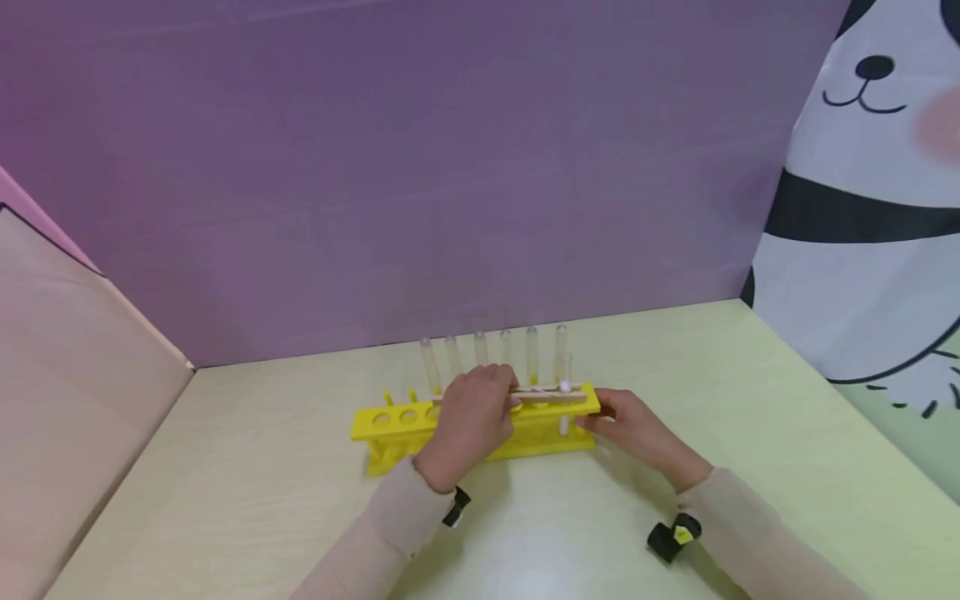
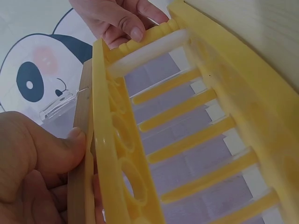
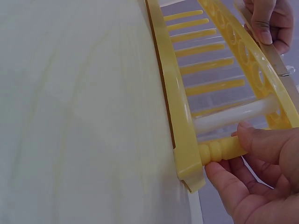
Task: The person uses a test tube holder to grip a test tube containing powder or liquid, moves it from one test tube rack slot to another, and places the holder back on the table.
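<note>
My left hand (image 1: pixel 474 417) grips a wooden test tube clamp (image 2: pixel 80 186) lying along the top of the yellow test tube rack (image 1: pixel 367 423). The clamp's far end is around a glass test tube (image 3: pixel 233 115) with white contents, standing in the right-end hole; its clear mouth sticks up above the wood. In the left wrist view my thumb presses on the clamp's side. My right hand (image 1: pixel 637 429) holds the rack's ridged right-end post (image 3: pixel 222 148) between thumb and fingers.
Several clear test tubes (image 1: pixel 430 362) stand upside down on pegs along the rack's back. Two bare yellow pegs (image 1: pixel 412 395) show at the left. The rack stands on a pale wooden table (image 1: pixel 225 467), with a purple backdrop (image 1: pixel 450 167) behind it.
</note>
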A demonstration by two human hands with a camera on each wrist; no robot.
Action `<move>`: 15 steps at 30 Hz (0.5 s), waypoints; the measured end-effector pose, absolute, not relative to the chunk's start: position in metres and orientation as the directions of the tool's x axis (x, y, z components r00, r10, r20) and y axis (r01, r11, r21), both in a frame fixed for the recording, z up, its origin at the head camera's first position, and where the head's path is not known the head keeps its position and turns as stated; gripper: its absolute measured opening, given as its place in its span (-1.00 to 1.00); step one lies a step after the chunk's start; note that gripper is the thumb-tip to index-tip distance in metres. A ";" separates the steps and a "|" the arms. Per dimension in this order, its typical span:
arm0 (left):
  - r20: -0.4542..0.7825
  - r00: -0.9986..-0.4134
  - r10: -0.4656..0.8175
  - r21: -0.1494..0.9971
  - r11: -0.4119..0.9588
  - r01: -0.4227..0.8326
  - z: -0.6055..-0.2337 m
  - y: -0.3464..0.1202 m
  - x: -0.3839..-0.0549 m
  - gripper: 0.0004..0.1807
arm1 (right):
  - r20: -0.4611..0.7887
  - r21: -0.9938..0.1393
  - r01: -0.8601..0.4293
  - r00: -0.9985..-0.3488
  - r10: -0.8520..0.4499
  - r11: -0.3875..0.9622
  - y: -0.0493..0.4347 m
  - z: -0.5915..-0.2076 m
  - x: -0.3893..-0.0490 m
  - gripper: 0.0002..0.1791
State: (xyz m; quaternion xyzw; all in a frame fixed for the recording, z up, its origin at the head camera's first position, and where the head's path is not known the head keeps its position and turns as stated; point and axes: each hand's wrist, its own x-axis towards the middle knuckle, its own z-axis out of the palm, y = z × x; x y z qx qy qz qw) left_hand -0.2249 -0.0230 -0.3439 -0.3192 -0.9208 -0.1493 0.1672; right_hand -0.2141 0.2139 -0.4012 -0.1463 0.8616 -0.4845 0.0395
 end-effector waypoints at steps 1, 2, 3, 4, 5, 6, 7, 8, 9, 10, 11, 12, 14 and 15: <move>0.401 -0.742 0.537 0.167 0.754 0.636 -0.344 -0.023 -0.225 -0.89 | 0.073 -0.847 -0.212 -0.955 -0.289 0.488 0.214 -0.401 -0.214 -0.71; 0.400 -0.743 0.536 0.166 0.755 0.634 -0.343 -0.022 -0.225 -0.89 | 0.071 -0.847 -0.210 -0.955 -0.288 0.488 0.215 -0.401 -0.214 -0.71; 0.400 -0.744 0.535 0.167 0.755 0.634 -0.343 -0.022 -0.225 -0.89 | 0.069 -0.847 -0.208 -0.956 -0.286 0.489 0.215 -0.400 -0.214 -0.71; 0.401 -0.744 0.534 0.168 0.755 0.633 -0.342 -0.022 -0.225 -0.89 | 0.067 -0.849 -0.205 -0.956 -0.285 0.488 0.215 -0.401 -0.214 -0.70; 0.402 -0.744 0.534 0.167 0.756 0.633 -0.342 -0.021 -0.224 -0.89 | 0.063 -0.850 -0.201 -0.957 -0.284 0.488 0.215 -0.401 -0.214 -0.70; 0.403 -0.743 0.534 0.166 0.756 0.633 -0.342 -0.021 -0.224 -0.89 | 0.059 -0.851 -0.196 -0.957 -0.283 0.487 0.216 -0.401 -0.214 -0.70; 0.403 -0.743 0.534 0.167 0.755 0.634 -0.342 -0.021 -0.224 -0.88 | 0.055 -0.853 -0.192 -0.958 -0.282 0.486 0.216 -0.401 -0.213 -0.69; 0.404 -0.743 0.534 0.168 0.755 0.634 -0.342 -0.021 -0.223 -0.89 | 0.050 -0.855 -0.186 -0.959 -0.279 0.485 0.216 -0.401 -0.213 -0.69; 0.402 -0.744 0.533 0.170 0.755 0.633 -0.342 -0.021 -0.223 -0.88 | 0.043 -0.856 -0.178 -0.960 -0.276 0.485 0.216 -0.401 -0.212 -0.69; 0.399 -0.746 0.533 0.171 0.756 0.632 -0.342 -0.021 -0.222 -0.88 | 0.035 -0.858 -0.170 -0.961 -0.275 0.484 0.216 -0.402 -0.212 -0.68; 0.397 -0.748 0.531 0.172 0.757 0.630 -0.342 -0.021 -0.222 -0.89 | 0.028 -0.859 -0.164 -0.961 -0.274 0.485 0.216 -0.401 -0.211 -0.67; 0.397 -0.750 0.529 0.176 0.758 0.628 -0.342 -0.021 -0.221 -0.88 | 0.022 -0.859 -0.157 -0.962 -0.271 0.488 0.216 -0.402 -0.211 -0.67; 0.402 -0.751 0.524 0.184 0.757 0.627 -0.342 -0.021 -0.221 -0.88 | 0.010 -0.857 -0.145 -0.964 -0.265 0.495 0.217 -0.401 -0.210 -0.67; 0.407 -0.749 0.523 0.187 0.755 0.629 -0.342 -0.020 -0.221 -0.88 | 0.007 -0.856 -0.142 -0.965 -0.263 0.497 0.217 -0.401 -0.210 -0.67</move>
